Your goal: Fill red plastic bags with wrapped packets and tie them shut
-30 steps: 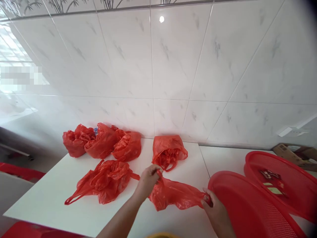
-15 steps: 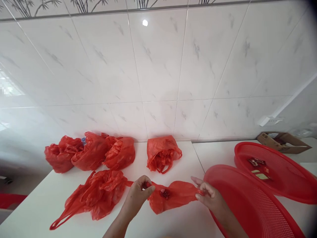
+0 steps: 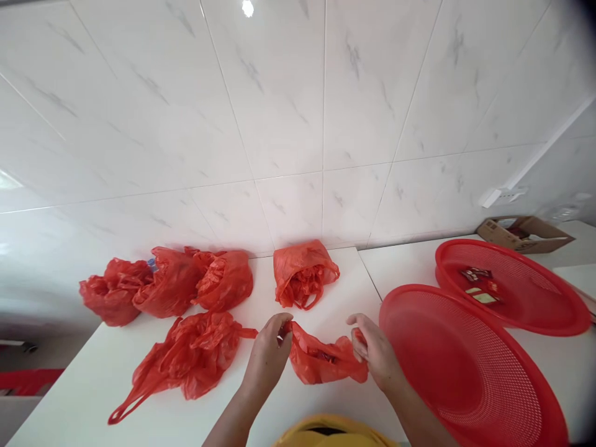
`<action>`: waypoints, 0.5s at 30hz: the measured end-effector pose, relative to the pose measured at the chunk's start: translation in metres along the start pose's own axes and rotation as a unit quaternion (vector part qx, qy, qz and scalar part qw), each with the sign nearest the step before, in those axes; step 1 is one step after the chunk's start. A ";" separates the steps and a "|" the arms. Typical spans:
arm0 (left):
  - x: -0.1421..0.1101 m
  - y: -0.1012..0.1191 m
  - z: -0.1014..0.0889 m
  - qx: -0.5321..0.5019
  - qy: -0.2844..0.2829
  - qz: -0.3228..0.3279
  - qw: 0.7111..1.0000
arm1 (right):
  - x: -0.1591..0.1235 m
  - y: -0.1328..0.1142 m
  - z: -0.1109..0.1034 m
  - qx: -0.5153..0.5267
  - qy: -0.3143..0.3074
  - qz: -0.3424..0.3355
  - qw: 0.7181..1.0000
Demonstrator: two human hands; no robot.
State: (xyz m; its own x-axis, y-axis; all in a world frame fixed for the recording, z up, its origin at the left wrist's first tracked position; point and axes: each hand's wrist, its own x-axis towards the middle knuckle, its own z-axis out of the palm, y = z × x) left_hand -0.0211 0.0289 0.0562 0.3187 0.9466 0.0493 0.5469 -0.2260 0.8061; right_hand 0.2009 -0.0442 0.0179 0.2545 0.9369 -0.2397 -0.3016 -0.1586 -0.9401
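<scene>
Between my two hands a small red plastic bag hangs sideways above the white table, with a few dark red wrapped pieces showing dimly at its opening. My left hand pinches the bag's left end between thumb and fingers. At the other end, my right hand has its fingers curled round the bag's gathered plastic, the index finger sticking out. To the left lies a crumpled pile of red plastic bags, one handle loop trailing toward the front left.
Several filled red bags stand along the wall, and another red bag sits behind my hands. On the right are an empty-looking red basket, a second red basket with small packets, and a cardboard box.
My hands have come a little closer together, and the stretched bag between them has bunched up, covering more of the wrapped pieces. The camera view has tilted down.
</scene>
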 end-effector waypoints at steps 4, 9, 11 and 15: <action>-0.005 0.013 0.008 -0.029 -0.046 0.031 0.998 | -0.006 -0.003 0.018 -0.101 -0.120 0.030 0.987; -0.012 0.025 0.026 -0.129 -0.117 0.028 0.984 | -0.006 0.007 0.043 -0.146 -0.217 0.019 0.965; -0.012 0.024 0.031 -0.141 -0.082 0.021 0.986 | -0.002 0.012 0.045 -0.142 -0.200 0.017 0.969; -0.012 0.016 0.035 -0.077 -0.062 0.060 0.993 | 0.002 0.015 0.040 -0.078 -0.145 0.045 0.985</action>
State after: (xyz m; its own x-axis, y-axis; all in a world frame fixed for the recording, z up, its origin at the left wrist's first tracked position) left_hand 0.0113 0.0058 0.0478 0.4736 0.8766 0.0854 0.3770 -0.2894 0.8798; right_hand 0.1604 -0.0321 0.0128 -0.0476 0.9629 -0.2656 -0.1608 -0.2698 -0.9494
